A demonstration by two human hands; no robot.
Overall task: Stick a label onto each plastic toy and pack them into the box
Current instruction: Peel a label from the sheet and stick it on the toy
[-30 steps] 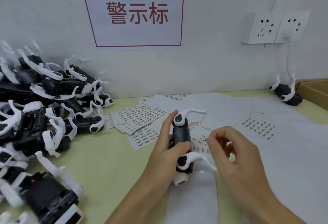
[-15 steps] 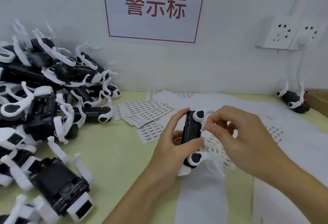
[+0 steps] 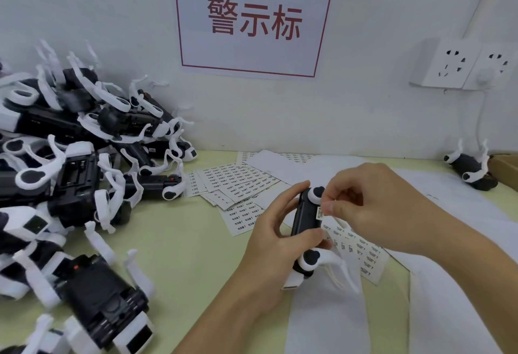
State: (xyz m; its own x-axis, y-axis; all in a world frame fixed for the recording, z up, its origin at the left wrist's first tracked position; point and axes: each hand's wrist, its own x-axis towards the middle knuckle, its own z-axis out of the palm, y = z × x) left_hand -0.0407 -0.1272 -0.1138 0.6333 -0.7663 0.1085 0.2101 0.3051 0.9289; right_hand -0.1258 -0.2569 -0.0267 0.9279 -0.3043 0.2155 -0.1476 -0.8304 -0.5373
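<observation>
**Label meets toy above the bench's middle**

The left hand [image 3: 276,244] grasps a black-and-white plastic toy [image 3: 306,217] upright, fingers and thumb curled round its dark body. The right hand [image 3: 372,207] pinches a small label [image 3: 319,212] against the toy's right side. Label sheets [image 3: 238,182] lie fanned on the bench [image 3: 179,247] just behind. A heap of toys [image 3: 73,174] fills the left edge; a single toy [image 3: 471,168] sits beside the cardboard box [image 3: 506,164] at the far right corner.

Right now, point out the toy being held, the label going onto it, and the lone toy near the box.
held toy [image 3: 305,214], head view, black body
label [image 3: 319,212], head view, printed face
lone toy [image 3: 466,167], head view, dark body
</observation>
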